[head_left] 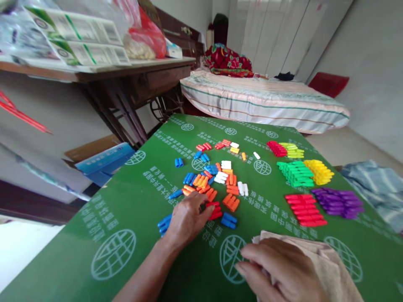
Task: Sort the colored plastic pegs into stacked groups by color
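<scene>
Scattered over the middle of the green board [132, 201] are small plastic caps, shaped like pen caps: orange [231, 202], blue [228, 220], white [242, 188] and red. My left hand [187, 216] reaches in from the front, thumb and forefinger closed at a group of red caps [215, 210]. More blue caps [164, 222] lie partly hidden behind that wrist. My right hand [280, 268] is over a folded brown cloth [330, 268] at the front right. Its fingers are loosely curled, with thumb and forefinger tips apart and nothing visible between them.
At the right stand neat stacks of red [305, 209], purple [338, 202], green [296, 173] and yellow [318, 172] caps. A wooden desk [170, 67] with boxes and bags is at the left. Beyond the board is a bed [261, 100]. Blue checked fabric [374, 184] lies right.
</scene>
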The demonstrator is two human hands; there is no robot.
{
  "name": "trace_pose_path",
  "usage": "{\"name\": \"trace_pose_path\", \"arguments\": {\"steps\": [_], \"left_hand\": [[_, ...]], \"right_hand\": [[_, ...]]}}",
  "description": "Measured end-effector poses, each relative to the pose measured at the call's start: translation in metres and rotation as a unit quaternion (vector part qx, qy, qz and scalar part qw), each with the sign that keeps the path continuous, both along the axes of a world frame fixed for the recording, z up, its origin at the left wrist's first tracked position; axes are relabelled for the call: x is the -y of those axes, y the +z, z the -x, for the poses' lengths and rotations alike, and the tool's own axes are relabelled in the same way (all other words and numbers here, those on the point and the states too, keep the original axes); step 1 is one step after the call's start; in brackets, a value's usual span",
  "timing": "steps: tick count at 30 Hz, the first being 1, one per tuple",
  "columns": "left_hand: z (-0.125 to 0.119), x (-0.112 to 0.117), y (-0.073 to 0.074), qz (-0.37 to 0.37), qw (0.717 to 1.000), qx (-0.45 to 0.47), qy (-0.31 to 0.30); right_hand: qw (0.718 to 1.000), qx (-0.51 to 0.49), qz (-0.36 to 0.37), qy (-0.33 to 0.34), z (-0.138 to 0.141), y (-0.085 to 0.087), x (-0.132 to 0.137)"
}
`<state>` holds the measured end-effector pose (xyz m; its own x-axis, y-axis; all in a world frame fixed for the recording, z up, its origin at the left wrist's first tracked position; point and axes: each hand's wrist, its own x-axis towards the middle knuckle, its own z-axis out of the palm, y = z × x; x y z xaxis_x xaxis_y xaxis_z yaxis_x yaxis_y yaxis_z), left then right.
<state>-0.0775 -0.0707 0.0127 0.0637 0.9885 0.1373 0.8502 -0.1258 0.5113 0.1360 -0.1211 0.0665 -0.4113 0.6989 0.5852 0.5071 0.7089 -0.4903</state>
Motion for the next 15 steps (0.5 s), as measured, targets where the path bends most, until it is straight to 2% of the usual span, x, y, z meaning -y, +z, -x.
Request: {"name": "trace_pose_path", "arguments": {"steps": [4,9,12,15], "left_hand": [[-0.002,0.002,-0.002,0.02,0.999,-0.035,-0.022],[0.002,-0.001,-0.009,0.012,0.997,-0.048,-0.052],[0.003,-0.003,-0.015,0.008,0.997,-0.052,-0.059],[0.004,-0.004,-0.019,0.006,0.997,-0.05,-0.059]], "right_hand": [[0.999,0.052,0.0,0.015,0.015,-0.023,-0.007],[0.991,0.133,0.019,0.014,0.02,-0.049,-0.009],[0.985,0.171,0.026,0.013,0.021,-0.057,-0.01],[0.977,0.208,0.05,0.014,0.02,-0.057,-0.012]]}}
